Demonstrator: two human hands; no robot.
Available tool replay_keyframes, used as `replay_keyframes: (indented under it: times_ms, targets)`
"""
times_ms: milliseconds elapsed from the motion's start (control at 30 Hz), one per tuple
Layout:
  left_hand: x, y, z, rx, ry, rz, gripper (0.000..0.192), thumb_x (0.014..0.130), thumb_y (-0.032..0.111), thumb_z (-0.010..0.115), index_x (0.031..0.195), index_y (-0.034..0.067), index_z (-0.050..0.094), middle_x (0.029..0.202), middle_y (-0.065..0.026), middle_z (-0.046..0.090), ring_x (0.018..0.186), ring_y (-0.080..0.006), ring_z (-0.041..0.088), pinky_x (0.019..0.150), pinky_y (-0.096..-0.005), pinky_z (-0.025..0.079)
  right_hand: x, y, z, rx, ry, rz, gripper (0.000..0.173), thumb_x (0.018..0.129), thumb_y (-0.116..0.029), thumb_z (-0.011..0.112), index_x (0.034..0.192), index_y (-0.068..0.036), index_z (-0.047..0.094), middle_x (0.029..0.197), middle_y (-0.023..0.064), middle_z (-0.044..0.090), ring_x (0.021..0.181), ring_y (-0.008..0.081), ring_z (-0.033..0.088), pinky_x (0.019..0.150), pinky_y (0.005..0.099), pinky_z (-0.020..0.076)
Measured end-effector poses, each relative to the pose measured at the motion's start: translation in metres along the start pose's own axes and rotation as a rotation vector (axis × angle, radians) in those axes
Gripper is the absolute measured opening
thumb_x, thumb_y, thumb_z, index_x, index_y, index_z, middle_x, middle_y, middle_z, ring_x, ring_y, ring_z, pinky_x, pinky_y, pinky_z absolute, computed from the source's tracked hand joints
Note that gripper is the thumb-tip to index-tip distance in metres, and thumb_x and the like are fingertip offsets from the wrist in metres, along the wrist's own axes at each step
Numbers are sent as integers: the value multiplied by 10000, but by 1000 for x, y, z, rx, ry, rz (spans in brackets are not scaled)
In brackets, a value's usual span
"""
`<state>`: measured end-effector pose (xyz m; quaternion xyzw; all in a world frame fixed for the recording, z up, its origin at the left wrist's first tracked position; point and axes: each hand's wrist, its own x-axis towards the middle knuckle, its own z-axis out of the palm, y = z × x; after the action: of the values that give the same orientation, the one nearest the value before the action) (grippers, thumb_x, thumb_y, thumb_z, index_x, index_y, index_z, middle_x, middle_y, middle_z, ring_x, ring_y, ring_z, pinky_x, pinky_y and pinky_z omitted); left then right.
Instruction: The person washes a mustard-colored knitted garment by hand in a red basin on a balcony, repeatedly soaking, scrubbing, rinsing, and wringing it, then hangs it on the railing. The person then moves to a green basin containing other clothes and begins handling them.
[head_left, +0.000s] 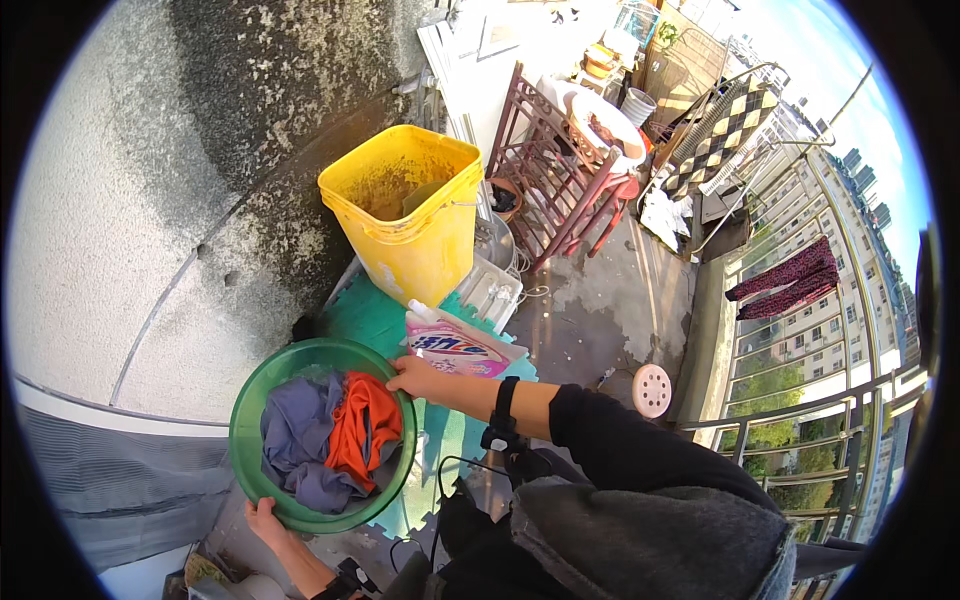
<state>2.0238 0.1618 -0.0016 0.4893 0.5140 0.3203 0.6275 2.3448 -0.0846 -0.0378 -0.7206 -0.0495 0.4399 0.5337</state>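
A round green plastic basin (244, 397) is between my two hands, holding wet-looking grey-blue cloth (296, 420) and orange-red cloth (364, 420). My right hand (412, 375) grips the basin's right rim, fingers over the edge. At the lower left rim is my left hand (268, 521), its fingers closed around the edge. A pink and white detergent pouch (461, 349) with a white spout lies just beyond my right wrist. Behind it, a tall yellow plastic bucket (420, 247), stained inside, stands close to the wall.
Green foam mats (367, 315) cover part of the floor. A stained wall (187, 187) rises at the left. A pink round stool (651, 391) stands at right, near the balcony railing (810, 390) with hanging patterned trousers (787, 281). A dark red metal rack (555, 172) stands farther back.
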Motion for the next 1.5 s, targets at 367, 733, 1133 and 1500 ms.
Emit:
replay_keyframes:
  times_ms: [367, 733, 1133, 1500]
  targets:
    - [-226, 135, 128, 40, -141, 306, 314, 721, 15, 506, 1027, -51, 530, 849, -90, 570, 706, -184, 561, 649, -300, 468, -162, -40, -187, 592, -341, -180, 229, 798, -50, 644, 1013, -42, 567, 868, 23, 584, 734, 116, 587, 560, 271, 481]
    - [-390, 84, 405, 2, -550, 180, 323, 720, 12, 516, 1034, -62, 533, 877, -96, 581, 754, -177, 573, 692, -289, 481, -268, 7, -515, 688, 115, -355, 173, 816, -163, 659, 943, -72, 585, 821, -5, 585, 695, 85, 545, 571, 250, 444]
    - [-456, -46, 749, 160, -1095, -79, 292, 694, -46, 628, 967, -8, 532, 845, -74, 605, 723, -146, 593, 678, -281, 495, -315, 148, -771, 861, 810, -180, 112, 819, -66, 606, 923, -29, 587, 795, 43, 614, 665, 131, 567, 585, 287, 469]
    - [-577, -130, 1022, 460, -1558, -154, 256, 699, 35, 712, 902, 21, 557, 756, -40, 571, 675, -118, 553, 592, -265, 447, -374, 230, -928, 1201, 1392, -108, 10, 806, -57, 595, 803, -58, 586, 788, 35, 613, 726, 182, 592, 718, 315, 498]
